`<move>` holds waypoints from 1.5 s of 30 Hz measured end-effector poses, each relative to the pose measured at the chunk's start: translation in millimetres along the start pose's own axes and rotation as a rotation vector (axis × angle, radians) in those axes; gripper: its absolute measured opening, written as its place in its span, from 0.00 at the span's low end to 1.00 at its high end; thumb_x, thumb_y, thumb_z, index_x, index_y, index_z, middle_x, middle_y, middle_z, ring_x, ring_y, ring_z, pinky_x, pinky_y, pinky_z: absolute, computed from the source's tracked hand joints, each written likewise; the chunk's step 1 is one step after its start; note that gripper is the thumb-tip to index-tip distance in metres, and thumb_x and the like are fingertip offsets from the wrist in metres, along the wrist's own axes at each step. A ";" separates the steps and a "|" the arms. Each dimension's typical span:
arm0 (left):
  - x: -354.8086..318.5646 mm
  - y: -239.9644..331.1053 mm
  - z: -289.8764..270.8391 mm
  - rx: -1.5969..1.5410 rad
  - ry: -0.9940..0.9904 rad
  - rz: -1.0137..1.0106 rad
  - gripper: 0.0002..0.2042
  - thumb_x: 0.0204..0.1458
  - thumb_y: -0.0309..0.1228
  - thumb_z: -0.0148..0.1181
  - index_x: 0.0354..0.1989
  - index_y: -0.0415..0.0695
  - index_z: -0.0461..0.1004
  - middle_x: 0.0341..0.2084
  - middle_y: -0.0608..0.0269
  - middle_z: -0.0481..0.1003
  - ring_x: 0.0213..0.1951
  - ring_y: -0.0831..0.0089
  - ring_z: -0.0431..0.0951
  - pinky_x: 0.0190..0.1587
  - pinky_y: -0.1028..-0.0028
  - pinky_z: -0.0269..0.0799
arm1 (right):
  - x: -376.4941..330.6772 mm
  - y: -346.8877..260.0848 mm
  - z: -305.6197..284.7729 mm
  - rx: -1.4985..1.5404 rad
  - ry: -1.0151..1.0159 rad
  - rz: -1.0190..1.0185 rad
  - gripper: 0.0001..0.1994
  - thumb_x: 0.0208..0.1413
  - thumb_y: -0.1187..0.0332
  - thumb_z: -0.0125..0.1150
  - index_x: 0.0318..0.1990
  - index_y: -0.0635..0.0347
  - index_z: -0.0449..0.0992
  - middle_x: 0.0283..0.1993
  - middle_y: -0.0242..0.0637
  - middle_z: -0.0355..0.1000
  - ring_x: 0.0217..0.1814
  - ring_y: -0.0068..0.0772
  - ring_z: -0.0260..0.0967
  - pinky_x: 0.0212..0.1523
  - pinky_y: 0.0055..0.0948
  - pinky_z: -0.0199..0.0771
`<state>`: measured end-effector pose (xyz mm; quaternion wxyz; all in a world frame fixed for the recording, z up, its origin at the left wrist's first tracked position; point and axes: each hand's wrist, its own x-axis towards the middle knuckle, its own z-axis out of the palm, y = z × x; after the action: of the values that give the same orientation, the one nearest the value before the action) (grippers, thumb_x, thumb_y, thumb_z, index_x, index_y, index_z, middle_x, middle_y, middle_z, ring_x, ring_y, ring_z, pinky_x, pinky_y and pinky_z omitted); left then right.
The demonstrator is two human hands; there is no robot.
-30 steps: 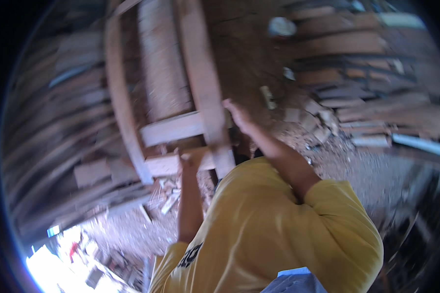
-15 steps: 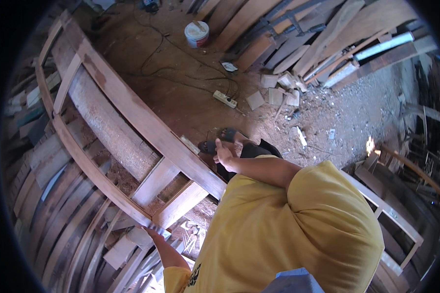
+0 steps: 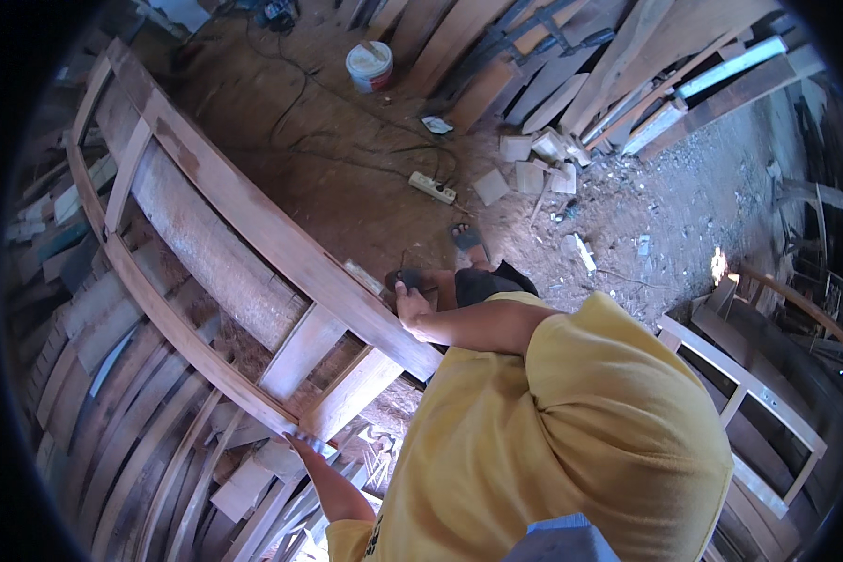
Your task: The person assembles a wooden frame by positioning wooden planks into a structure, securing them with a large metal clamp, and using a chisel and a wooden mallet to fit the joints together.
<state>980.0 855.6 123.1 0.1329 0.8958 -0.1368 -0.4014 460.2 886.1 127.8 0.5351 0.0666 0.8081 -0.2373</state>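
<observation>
**L hand point(image 3: 302, 452) & R hand point(image 3: 412, 312) at near end of long wooden frame point(image 3: 244, 204)**

Head-cam view, looking down. The wooden frame runs at a slant away from the person, near end by their body. It has a straight R rail point(image 3: 286, 248), a curved L rail point(image 3: 211, 367) & crosspieces btwn, incl. two close together at the near end. A rough weathered plank point(image 3: 217, 245) shows btwn the rails.

L hand is at the near L corner of the frame, fingertips at the rail end; can't tell whether it grips or just rests there. R hand is low by the outer edge of the R rail, close to the near end; can't tell if it touches the wood, nor if fingers are spread or curled.

Vs. half a sec ago: R hand is nearer the R rail, where before there was a clear gap; L hand stays at the same corner. Feet, then close together R of the frame, are now apart: one foot point(image 3: 405, 279) near the rail, the other foot point(image 3: 468, 241) farther out. Frame lies much as before.

Also R of frame: power strip point(image 3: 432, 188), wood offcuts point(image 3: 490, 186) past it, & a white bucket point(image 3: 370, 67) toward the far end. L of frame: curved boards point(image 3: 126, 412), packed in rows. Person wears a yellow shirt point(image 3: 543, 421).
</observation>
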 end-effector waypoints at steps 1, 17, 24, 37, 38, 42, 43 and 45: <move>2.3 -3.9 -4.8 -0.004 0.003 0.004 0.40 0.60 0.71 0.38 0.61 0.46 0.69 0.54 0.51 0.72 0.48 0.55 0.74 0.49 0.50 0.71 | 1.3 -0.2 0.9 -0.017 -0.071 0.005 0.39 0.69 0.38 0.32 0.67 0.67 0.66 0.69 0.62 0.63 0.73 0.62 0.59 0.73 0.48 0.56; -157.0 -69.1 147.0 0.794 0.298 0.397 0.43 0.60 0.65 0.46 0.78 0.57 0.46 0.75 0.41 0.46 0.75 0.42 0.46 0.73 0.43 0.42 | 243.7 -25.3 -209.7 -0.812 -0.143 -1.389 0.16 0.65 0.56 0.51 0.48 0.55 0.79 0.48 0.42 0.78 0.50 0.44 0.76 0.50 0.41 0.76; -329.7 -95.9 211.3 0.321 0.475 0.227 0.40 0.61 0.58 0.52 0.78 0.55 0.48 0.76 0.42 0.44 0.77 0.41 0.38 0.74 0.42 0.37 | 281.5 -118.9 -307.3 -0.803 -0.505 -0.506 0.18 0.64 0.53 0.53 0.52 0.53 0.78 0.48 0.40 0.78 0.49 0.42 0.76 0.50 0.44 0.75; -612.7 -453.1 478.8 -0.274 -0.051 -0.636 0.27 0.58 0.55 0.58 0.53 0.45 0.81 0.53 0.50 0.79 0.58 0.51 0.77 0.60 0.57 0.72 | 270.9 -238.1 -237.0 -1.334 -0.647 -0.525 0.23 0.62 0.49 0.57 0.58 0.51 0.75 0.48 0.37 0.78 0.47 0.40 0.77 0.49 0.50 0.72; -628.6 -443.0 471.2 -0.310 -0.076 -0.565 0.26 0.57 0.54 0.58 0.50 0.44 0.82 0.52 0.49 0.80 0.55 0.52 0.79 0.58 0.58 0.73 | 275.1 -246.2 -223.3 -1.271 -0.666 -0.583 0.23 0.62 0.48 0.57 0.58 0.50 0.75 0.48 0.37 0.78 0.47 0.39 0.77 0.49 0.50 0.72; -666.8 -467.4 489.8 -0.309 -0.107 -0.537 0.27 0.59 0.56 0.55 0.51 0.45 0.81 0.50 0.50 0.81 0.50 0.55 0.81 0.55 0.59 0.74 | 202.8 -209.1 -188.8 -1.165 -0.749 -0.745 0.24 0.66 0.49 0.54 0.65 0.47 0.68 0.52 0.39 0.76 0.49 0.37 0.76 0.52 0.44 0.69; -650.7 -498.3 517.9 -0.258 -0.119 -0.503 0.28 0.60 0.58 0.53 0.54 0.47 0.80 0.51 0.51 0.80 0.50 0.56 0.80 0.56 0.60 0.73 | 195.2 -198.2 -190.5 -1.159 -0.785 -0.709 0.25 0.66 0.49 0.55 0.66 0.46 0.67 0.56 0.40 0.74 0.53 0.37 0.75 0.58 0.47 0.66; -620.5 -506.5 511.0 -0.317 -0.120 -0.442 0.27 0.62 0.57 0.52 0.53 0.46 0.80 0.50 0.52 0.81 0.49 0.57 0.80 0.55 0.61 0.73 | 188.3 -166.3 -187.2 -1.178 -0.862 -0.758 0.21 0.65 0.52 0.60 0.60 0.49 0.73 0.49 0.39 0.77 0.44 0.34 0.78 0.44 0.40 0.75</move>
<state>266.7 1478.0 42.2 0.1724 0.8465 0.1188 -0.4895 165.3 797.5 69.9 0.6293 -0.5995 0.4913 0.0562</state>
